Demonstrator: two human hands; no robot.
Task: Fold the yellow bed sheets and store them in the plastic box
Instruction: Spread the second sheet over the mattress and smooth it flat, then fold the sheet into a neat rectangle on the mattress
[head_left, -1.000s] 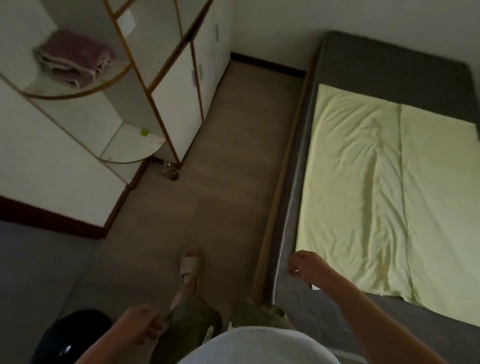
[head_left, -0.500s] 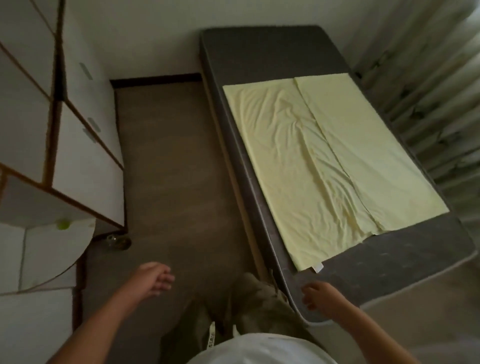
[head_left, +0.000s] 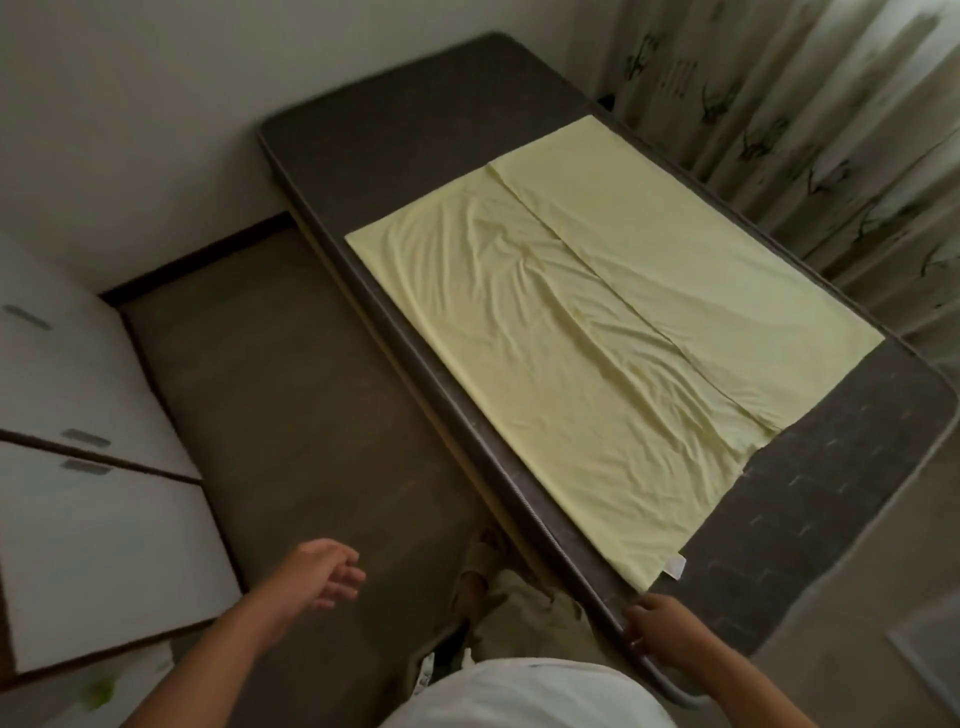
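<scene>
A pale yellow bed sheet (head_left: 587, 332) lies spread on the dark grey mattress (head_left: 810, 499), folded lengthwise so one half overlaps the other along a long seam. A small white tag (head_left: 675, 565) shows at its near corner. My right hand (head_left: 657, 626) rests on the mattress's near edge, just below that corner, fingers loosely curled and holding nothing. My left hand (head_left: 324, 571) hangs in the air over the floor, fingers relaxed and empty. No plastic box is in view.
White cupboards (head_left: 88, 519) with dark trim line the left side. A strip of brown floor (head_left: 311, 415) runs between them and the bed. Patterned curtains (head_left: 810, 119) hang behind the bed at the right. My legs stand against the bed's near side.
The view has swung right, from the cupboards to the bed. My right hand stays at the mattress's near edge by the sheet corner. My left hand has lifted forward.
</scene>
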